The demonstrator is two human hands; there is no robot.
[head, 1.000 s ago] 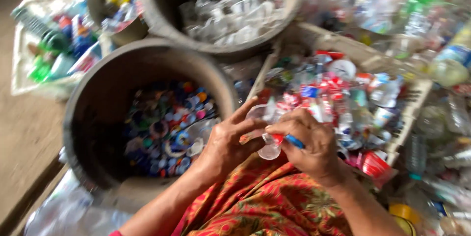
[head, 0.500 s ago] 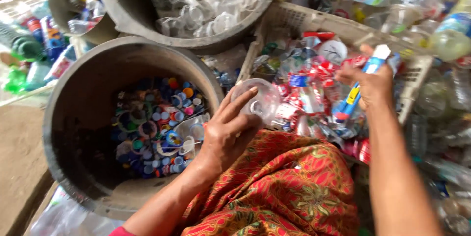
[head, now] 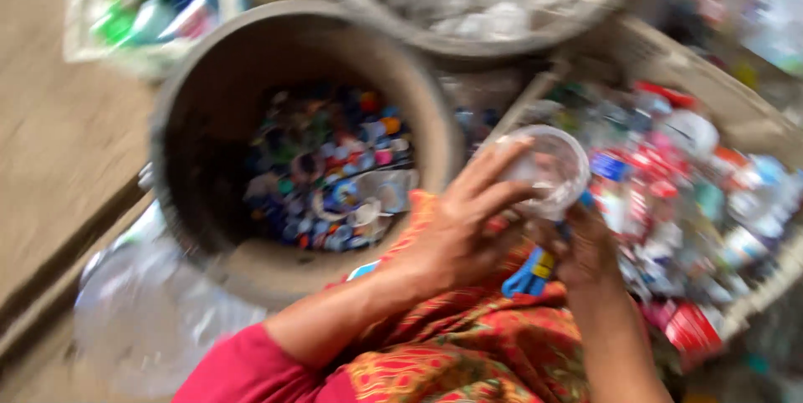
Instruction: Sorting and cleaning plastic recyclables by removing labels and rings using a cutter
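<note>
My left hand (head: 468,223) grips a clear plastic cup (head: 548,164), held on its side with the open mouth facing up toward me. My right hand (head: 585,248) is right under the cup, touching its lower side, and holds a blue and yellow utility knife (head: 531,273) that points down over my red patterned skirt (head: 468,344). Both hands hover between the big grey tub of coloured bottle caps (head: 326,169) and a flat basket of peeled plastic labels (head: 686,185). The frame is blurred by motion.
A second grey tub (head: 493,1) with clear cups stands behind. A sack of mixed bottles (head: 159,1) lies at the top left. Clear plastic sheeting (head: 142,319) lies by the near tub. Bare wooden floor (head: 50,143) runs along the left.
My right hand has come back from over the label basket to under the cup, knife still in it. The left hand has lifted the cup slightly. The view has swung left.
</note>
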